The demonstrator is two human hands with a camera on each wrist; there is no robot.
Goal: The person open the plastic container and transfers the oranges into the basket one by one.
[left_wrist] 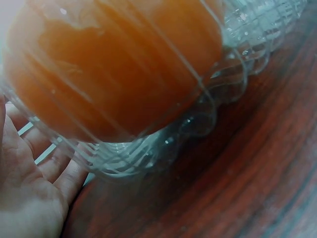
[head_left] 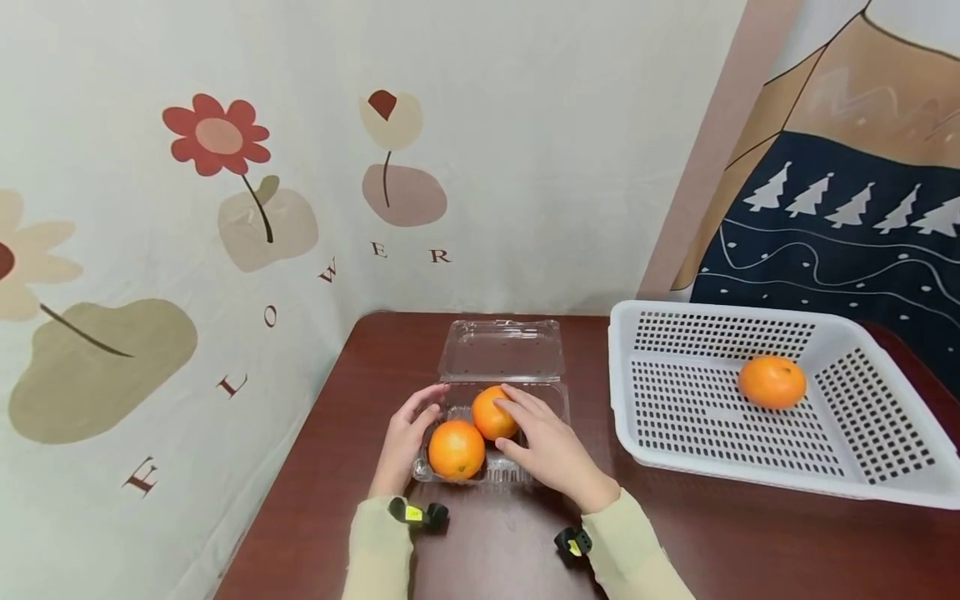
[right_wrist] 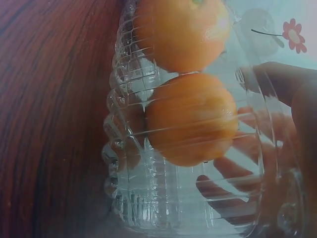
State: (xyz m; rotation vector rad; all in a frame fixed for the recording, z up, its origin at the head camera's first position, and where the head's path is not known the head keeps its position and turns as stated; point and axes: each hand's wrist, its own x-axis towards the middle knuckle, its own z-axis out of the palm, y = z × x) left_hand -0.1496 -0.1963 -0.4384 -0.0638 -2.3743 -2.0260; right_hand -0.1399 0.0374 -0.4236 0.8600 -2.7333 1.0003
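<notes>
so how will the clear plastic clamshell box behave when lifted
The clear plastic clamshell box probably flexes; its ribbed walls look thin. Its open lid may flop, lying folded back. Round orange fruits inside could roll.
</notes>
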